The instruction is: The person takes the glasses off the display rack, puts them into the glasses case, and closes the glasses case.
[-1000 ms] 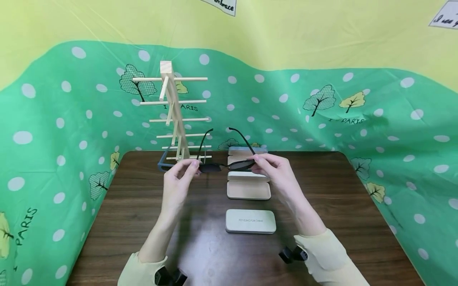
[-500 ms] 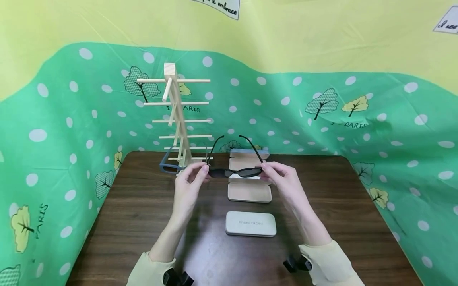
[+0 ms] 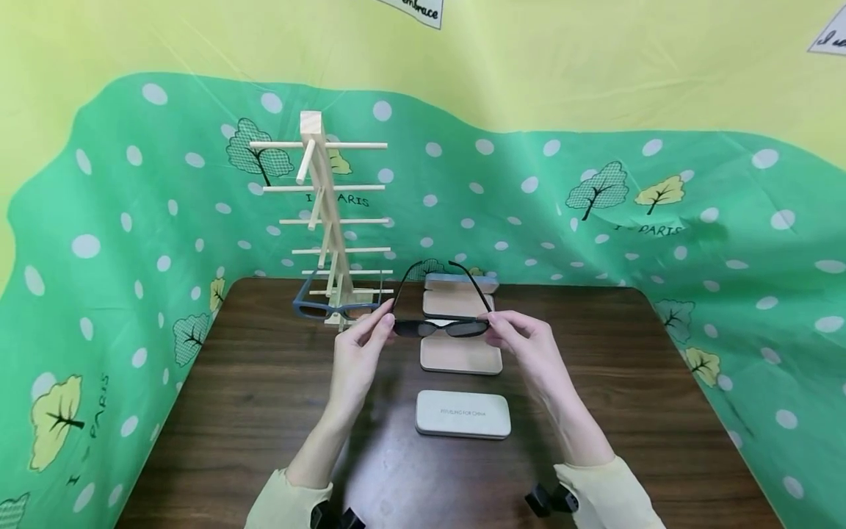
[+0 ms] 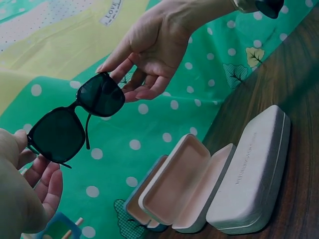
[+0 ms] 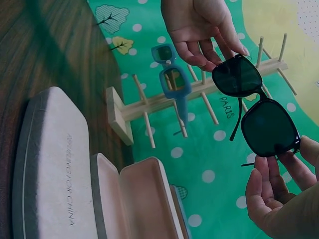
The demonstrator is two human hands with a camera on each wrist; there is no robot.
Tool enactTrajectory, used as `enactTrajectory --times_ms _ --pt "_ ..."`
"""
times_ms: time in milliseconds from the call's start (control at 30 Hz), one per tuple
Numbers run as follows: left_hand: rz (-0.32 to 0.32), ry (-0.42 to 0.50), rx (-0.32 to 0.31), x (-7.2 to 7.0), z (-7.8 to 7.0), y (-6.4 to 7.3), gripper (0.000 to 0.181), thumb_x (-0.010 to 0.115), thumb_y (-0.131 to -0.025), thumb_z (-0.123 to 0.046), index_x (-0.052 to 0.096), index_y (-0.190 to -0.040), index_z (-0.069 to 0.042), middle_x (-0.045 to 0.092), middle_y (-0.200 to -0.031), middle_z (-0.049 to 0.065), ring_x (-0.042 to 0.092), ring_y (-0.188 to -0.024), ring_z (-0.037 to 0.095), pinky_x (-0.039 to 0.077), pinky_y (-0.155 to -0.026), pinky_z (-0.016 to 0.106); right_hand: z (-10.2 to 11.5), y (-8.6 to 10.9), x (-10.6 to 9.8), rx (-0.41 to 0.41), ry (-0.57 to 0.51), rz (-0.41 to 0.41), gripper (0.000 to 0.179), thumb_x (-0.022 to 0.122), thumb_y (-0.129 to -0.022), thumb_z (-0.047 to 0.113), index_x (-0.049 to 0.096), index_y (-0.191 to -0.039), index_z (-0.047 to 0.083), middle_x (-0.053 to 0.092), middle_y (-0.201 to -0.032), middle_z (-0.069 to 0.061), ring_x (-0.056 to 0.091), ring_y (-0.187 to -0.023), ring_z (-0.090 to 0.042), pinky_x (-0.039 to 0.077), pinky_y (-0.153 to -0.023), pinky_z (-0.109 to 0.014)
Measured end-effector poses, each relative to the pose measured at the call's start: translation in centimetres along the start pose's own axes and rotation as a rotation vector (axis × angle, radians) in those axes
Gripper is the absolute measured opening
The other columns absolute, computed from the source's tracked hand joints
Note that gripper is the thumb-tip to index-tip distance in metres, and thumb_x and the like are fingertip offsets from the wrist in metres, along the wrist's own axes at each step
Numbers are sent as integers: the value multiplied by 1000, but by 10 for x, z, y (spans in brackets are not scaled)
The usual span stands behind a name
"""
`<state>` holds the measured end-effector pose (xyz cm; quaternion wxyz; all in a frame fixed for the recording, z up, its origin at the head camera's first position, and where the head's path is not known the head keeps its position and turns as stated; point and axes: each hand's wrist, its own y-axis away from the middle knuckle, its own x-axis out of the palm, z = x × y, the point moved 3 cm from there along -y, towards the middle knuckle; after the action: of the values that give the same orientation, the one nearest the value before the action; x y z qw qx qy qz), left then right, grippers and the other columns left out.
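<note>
Both hands hold a pair of black sunglasses [image 3: 465,329] up over the table, temples spread and pointing away from me. My left hand [image 3: 355,361] pinches the frame's left end between thumb and fingers. At the opposite end, the thumb and fingertips of my right hand [image 3: 532,351] do the same. Both dark lenses [image 4: 57,135] show whole in the left wrist view. Below and behind the sunglasses is an open glasses case [image 3: 460,357] with a beige lining, partly covered by them in the head view. Nearer me lies a closed white glasses case [image 3: 463,414] with lettering.
A wooden peg rack [image 3: 325,195] stands at the back left. Blue-framed glasses [image 5: 174,82] hang on its low pegs, beside my left hand in the head view. Another open case [image 3: 456,303] with a blue edge lies at the back, against a green patterned cloth [image 3: 529,220].
Both hands have carried the sunglasses to the right and slightly toward me, from beside the rack to over the open case. The blue glasses now show more fully.
</note>
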<state>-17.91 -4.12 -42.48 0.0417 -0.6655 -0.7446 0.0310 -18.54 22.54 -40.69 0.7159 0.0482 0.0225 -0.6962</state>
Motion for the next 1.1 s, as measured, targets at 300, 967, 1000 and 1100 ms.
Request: enactTrajectory --times_ms 300,967,1000,1100 --pt "15 40 -1 5 9 2 37 73 -96 -17 70 -133 -12 66 -97 2 72 -88 15 60 -83 23 -8 2 -2 22 5 -11 38 64 -103 20 66 -124 -12 75 -100 15 71 -87 -7 60 -86 -22" --pt "0 28 35 8 22 0 33 75 -94 -13 74 -127 -14 70 -95 0 68 -82 12 57 -77 18 -18 4 -4 81 47 -36 40 66 -102 28 70 -127 -4 78 -105 6 70 -88 -9 57 -85 -20" --pt "0 26 35 8 22 0 32 75 -94 -14 74 -127 -14 70 -95 1 68 -81 11 56 -77 18 -19 4 -4 82 40 -38 40 66 -102 27 70 -127 -4 78 -106 7 69 -89 -9 57 -85 -20" --pt "3 13 38 9 23 0 32 75 -95 -16 75 -127 -16 70 -96 4 66 -81 8 55 -76 18 -20 5 -3 85 24 -45 40 66 -102 26 69 -127 -6 79 -105 9 68 -90 -6 58 -85 -19"
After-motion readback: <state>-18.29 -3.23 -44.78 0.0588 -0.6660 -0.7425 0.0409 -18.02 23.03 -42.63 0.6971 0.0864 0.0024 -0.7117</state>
